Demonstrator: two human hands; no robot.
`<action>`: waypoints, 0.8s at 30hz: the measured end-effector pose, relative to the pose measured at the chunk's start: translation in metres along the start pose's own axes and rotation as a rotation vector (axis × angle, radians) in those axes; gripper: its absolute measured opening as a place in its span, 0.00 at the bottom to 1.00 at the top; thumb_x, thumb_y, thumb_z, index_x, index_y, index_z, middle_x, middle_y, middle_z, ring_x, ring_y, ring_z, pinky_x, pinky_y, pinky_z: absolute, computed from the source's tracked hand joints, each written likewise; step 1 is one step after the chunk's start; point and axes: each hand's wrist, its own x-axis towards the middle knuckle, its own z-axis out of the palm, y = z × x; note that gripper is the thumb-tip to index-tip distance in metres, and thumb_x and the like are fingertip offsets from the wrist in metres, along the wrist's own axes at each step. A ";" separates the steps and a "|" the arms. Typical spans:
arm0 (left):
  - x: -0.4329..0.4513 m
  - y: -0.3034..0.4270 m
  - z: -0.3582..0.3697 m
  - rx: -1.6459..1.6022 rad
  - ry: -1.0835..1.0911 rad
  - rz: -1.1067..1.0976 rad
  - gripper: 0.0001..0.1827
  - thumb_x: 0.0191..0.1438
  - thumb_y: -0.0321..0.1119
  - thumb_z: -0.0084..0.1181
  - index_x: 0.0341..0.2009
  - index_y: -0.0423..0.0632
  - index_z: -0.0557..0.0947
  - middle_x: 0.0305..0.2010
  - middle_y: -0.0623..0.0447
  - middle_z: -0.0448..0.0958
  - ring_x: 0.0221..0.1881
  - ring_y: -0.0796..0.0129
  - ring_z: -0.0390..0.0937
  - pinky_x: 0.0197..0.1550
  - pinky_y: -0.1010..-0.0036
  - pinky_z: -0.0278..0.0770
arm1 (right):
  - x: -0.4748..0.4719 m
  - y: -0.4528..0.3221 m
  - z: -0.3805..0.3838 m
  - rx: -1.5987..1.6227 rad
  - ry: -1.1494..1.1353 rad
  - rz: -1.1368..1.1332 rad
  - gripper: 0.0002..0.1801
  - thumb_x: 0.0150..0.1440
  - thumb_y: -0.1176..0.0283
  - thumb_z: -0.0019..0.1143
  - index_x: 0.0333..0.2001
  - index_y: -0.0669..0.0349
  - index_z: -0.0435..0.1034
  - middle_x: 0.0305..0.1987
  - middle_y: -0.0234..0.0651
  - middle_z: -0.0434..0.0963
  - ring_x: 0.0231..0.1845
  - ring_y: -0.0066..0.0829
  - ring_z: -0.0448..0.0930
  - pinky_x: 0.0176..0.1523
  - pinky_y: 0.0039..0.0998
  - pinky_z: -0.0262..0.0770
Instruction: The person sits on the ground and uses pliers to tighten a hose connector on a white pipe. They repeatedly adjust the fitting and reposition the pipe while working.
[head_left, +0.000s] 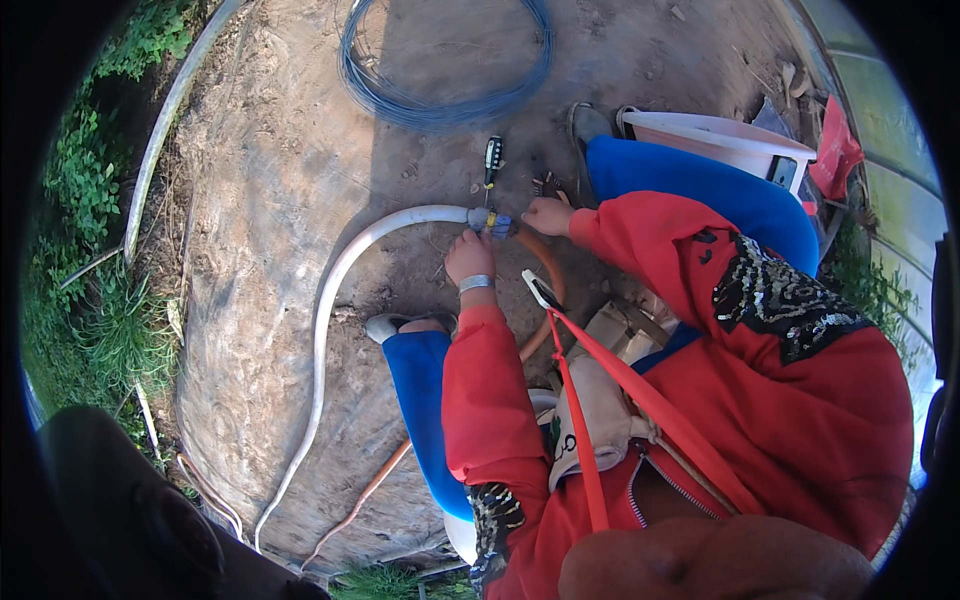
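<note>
A white hose (360, 244) curves across the bare soil to a joint (489, 221) wrapped in bluish material with a yellow band. An orange hose (553, 270) runs from near the joint's other side. My left hand (471, 259) has its fingertips at the underside of the joint and appears to grip it. Just to the right, my right hand (549, 216) has its fingers bent close together; whether anything thin is between them cannot be made out. A screwdriver (492, 161) with a dark, star-patterned handle lies beyond the joint. Dark tool handles, perhaps pliers (551, 184), lie beside my right hand.
A coil of blue-grey wire (450, 112) lies on the ground ahead. To the right stands a pale pink plastic basin (712, 139) with a phone (782, 171) at its side. A red bag (834, 146) lies beyond. A phone on a red lanyard (541, 289) hangs before me.
</note>
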 end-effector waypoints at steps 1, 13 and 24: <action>0.002 0.000 0.000 -0.003 -0.002 0.015 0.23 0.58 0.56 0.45 0.30 0.48 0.78 0.30 0.44 0.79 0.33 0.48 0.79 0.34 0.56 0.76 | -0.005 0.005 0.010 0.067 -0.100 0.026 0.29 0.60 0.46 0.40 0.39 0.61 0.77 0.35 0.42 0.78 0.39 0.37 0.78 0.44 0.37 0.71; -0.023 -0.007 -0.069 -0.197 0.068 -0.193 0.25 0.61 0.52 0.43 0.28 0.44 0.79 0.29 0.39 0.79 0.32 0.44 0.78 0.34 0.53 0.74 | -0.051 -0.063 0.006 1.171 -0.577 0.408 0.36 0.55 0.31 0.38 0.35 0.56 0.68 0.23 0.28 0.69 0.22 0.20 0.68 0.29 0.24 0.65; -0.185 0.037 -0.135 -0.481 0.455 -0.290 0.24 0.62 0.49 0.46 0.29 0.40 0.82 0.26 0.42 0.79 0.28 0.50 0.79 0.31 0.61 0.73 | -0.218 -0.103 0.016 1.000 -0.205 -0.051 0.32 0.59 0.39 0.42 0.19 0.57 0.62 0.11 0.25 0.61 0.08 0.19 0.62 0.11 0.23 0.55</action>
